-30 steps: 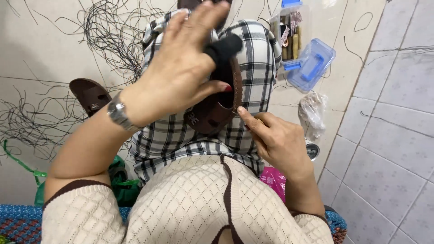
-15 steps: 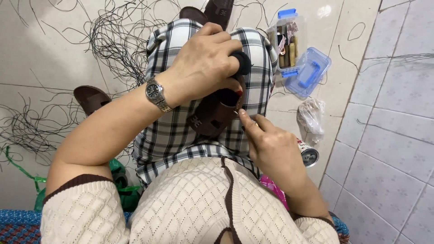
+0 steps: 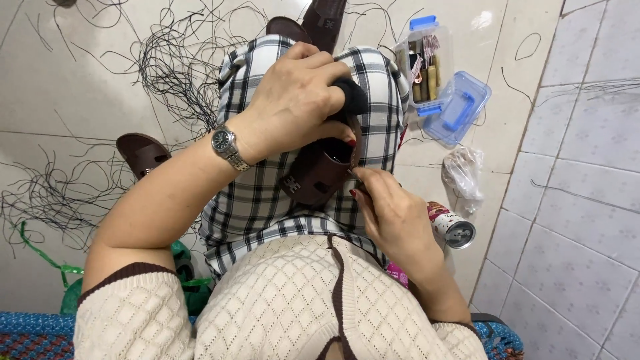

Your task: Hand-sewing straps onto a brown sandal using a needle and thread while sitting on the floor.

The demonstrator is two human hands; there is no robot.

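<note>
- Left hand (image 3: 293,100): curled shut over a black rounded tool handle (image 3: 351,95), pressing it down onto the brown leather sandal upper (image 3: 319,175); judged to steady the piece on the lap. A silver metal wristwatch (image 3: 225,145) sits on this wrist.
- Right hand (image 3: 393,213): fingertips pinched together at the right edge of the sandal upper, seemingly on something thin; what it pinches is too small to tell.
- Brown leather sandal upper: lies on the black-and-white checked cloth (image 3: 267,193) over the person's knees, between the two hands, near the body; the lap appears to serve as a work surface.
- Clear plastic box with blue clips (image 3: 427,63): open on the far right of the pale tiled floor (image 3: 580,220), small tools standing inside; its blue-edged lid (image 3: 459,110) lies just beside it, within arm's reach.
- Crumpled clear plastic bag (image 3: 463,170) and small metal can lying on its side (image 3: 452,225): on the floor to the right of the knees.
- Loose black cords (image 3: 173,63): strewn in tangles over the far and left floor.
- Second brown sandal piece (image 3: 141,153): on the floor, left of the forearm.
- Green plastic ribbon (image 3: 47,257): near left corner.
</note>
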